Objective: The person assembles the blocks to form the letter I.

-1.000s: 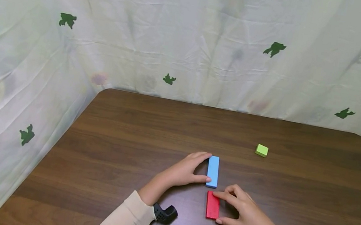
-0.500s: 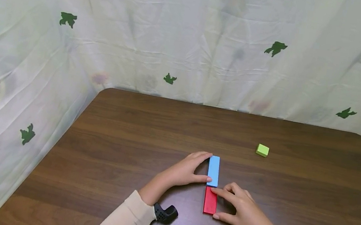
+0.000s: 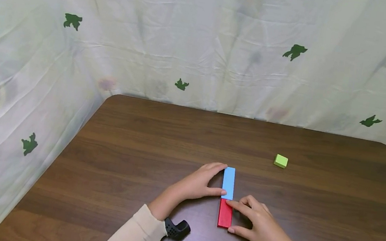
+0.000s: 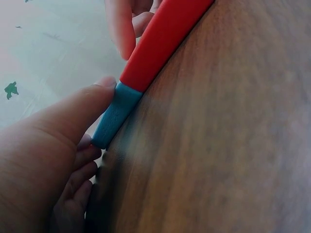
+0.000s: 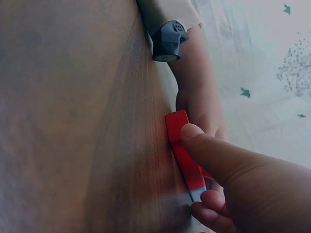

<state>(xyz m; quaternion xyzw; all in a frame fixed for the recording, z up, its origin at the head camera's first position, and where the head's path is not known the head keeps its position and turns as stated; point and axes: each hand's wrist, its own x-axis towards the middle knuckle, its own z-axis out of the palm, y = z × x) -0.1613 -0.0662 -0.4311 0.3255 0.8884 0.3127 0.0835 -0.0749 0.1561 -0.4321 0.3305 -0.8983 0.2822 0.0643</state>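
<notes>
A blue rectangular block (image 3: 229, 181) lies flat on the wooden table, its long side pointing away from me. My left hand (image 3: 196, 182) grips it from the left, thumb at the near end and fingertips at the far end. Directly in line on the near side lies a red rectangular block (image 3: 225, 216), its far end meeting the blue one. My right hand (image 3: 262, 226) pinches the red block lengthwise from the right, thumb at the near corner. In the left wrist view, the left thumb (image 4: 104, 85) sits close to the seam. The right wrist view has the right thumb (image 5: 192, 132) on the red block.
A small lime-green block (image 3: 281, 161) lies farther back on the right of the table (image 3: 145, 138). A black wrist-worn device (image 3: 177, 230) sits on the left wrist. Pale cloth (image 3: 205, 39) with green bird shapes hangs behind and left of the table.
The right hand has slid the red block away from me and slightly left, closing the gap to the blue block and lining them up. The left hand stays in place on the blue block.
</notes>
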